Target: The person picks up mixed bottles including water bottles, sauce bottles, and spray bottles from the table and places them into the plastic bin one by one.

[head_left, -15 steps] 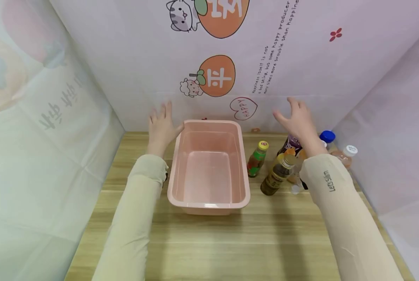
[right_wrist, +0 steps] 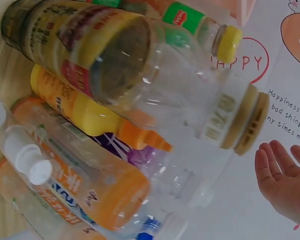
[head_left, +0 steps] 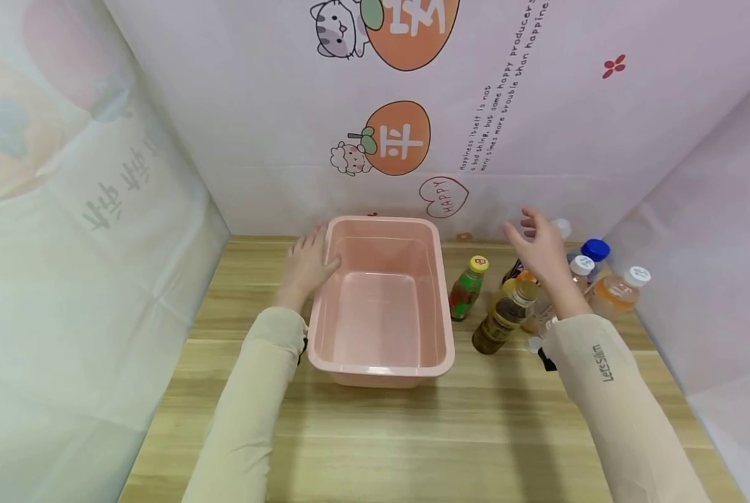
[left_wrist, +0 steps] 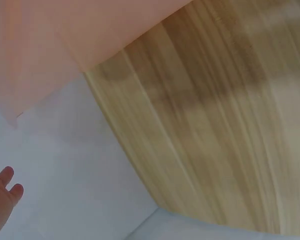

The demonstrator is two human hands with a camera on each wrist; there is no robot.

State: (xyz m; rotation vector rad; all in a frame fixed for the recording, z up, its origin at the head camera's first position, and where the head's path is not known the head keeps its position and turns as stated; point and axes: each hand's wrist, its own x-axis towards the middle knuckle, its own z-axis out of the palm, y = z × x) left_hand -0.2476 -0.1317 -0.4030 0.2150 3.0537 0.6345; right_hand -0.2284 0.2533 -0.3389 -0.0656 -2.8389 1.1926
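A pink plastic basin [head_left: 381, 369] stands on the wooden table. My left hand [head_left: 307, 269] is at its left rim, thumb over the edge and fingers outside; whether it touches the rim cannot be told. In the left wrist view, fingertips [left_wrist: 15, 192] appear apart from the basin wall [left_wrist: 65, 35]. My right hand [head_left: 543, 251] hovers over a group of bottles, fingers slightly bent and holding nothing. Nearest in the right wrist view is a gold-capped sauce bottle [right_wrist: 125, 55], beside a yellow squeeze bottle [right_wrist: 97, 115] with an orange nozzle.
Right of the basin stands a small yellow-capped bottle [head_left: 465, 290] with a green label. Behind the right forearm are a blue-capped bottle [head_left: 595, 250], a white-capped orange-tinted bottle [head_left: 620, 290] and a small clear spray bottle [right_wrist: 25, 150]. Printed cloth walls [head_left: 255, 140] enclose the table [head_left: 375, 447].
My left hand has come down from above onto the basin's left rim area. My right hand has lowered over the bottles. The head view has shifted slightly.
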